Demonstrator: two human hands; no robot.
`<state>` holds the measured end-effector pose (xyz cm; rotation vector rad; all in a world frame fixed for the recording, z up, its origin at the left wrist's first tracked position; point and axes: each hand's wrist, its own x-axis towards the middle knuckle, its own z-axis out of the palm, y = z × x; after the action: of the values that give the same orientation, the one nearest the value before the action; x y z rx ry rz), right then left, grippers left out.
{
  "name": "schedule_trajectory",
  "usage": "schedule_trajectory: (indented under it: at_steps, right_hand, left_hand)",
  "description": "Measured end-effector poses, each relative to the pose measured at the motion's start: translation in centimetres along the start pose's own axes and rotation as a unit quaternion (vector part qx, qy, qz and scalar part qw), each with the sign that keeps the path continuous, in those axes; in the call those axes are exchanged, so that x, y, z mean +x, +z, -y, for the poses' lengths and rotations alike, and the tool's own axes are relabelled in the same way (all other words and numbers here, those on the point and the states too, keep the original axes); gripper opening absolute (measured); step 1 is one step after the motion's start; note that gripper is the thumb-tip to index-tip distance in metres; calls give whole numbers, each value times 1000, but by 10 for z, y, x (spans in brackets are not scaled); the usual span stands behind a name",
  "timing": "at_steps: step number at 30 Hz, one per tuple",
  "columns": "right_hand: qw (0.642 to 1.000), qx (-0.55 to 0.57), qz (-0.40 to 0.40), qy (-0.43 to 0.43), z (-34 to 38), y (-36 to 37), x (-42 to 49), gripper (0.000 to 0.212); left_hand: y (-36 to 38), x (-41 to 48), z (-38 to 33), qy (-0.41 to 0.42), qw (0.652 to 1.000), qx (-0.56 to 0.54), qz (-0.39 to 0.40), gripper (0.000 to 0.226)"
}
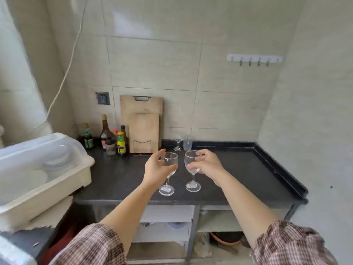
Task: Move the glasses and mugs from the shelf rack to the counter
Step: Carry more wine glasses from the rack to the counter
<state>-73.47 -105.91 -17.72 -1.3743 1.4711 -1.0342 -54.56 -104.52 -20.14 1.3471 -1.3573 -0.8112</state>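
On dark counter (248, 169), near front edge: left hand (155, 168) fingers curl round bowl of left wine glass (170, 159); right hand (208, 166) fingers curl round bowl of right wine glass (190, 158). Both glasses upright, side by side, feet on counter. Small stem glass (178, 144) and clear cup (188, 144) by back wall; bottles (107, 136) and cutting boards (144, 131) further left.
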Motion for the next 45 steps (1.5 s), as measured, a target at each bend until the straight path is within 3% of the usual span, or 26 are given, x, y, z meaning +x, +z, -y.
schedule_trajectory:
  at_steps: [12,25,31,39,45]
  right_hand:
    - [995,-31,-72,66,-50,-64,163,60]
    - [994,-80,-8,78,-120,-119,369,69]
    - [988,-118,13,102,-167,-147,467,68]
    - [984,-143,29,106,-212,-159,560,67]
    - [984,-144,21,105,-234,-150,608,64]
  left_hand:
    - [126,164,39,-21,993,51,106,81]
    - [255,328,102,-55,982,129,124,83]
    - [325,406,129,-79,972,170,143,71]
    - [379,488,159,-40,942,266,202,66]
    - [394,528,181,6,915,356,191,67]
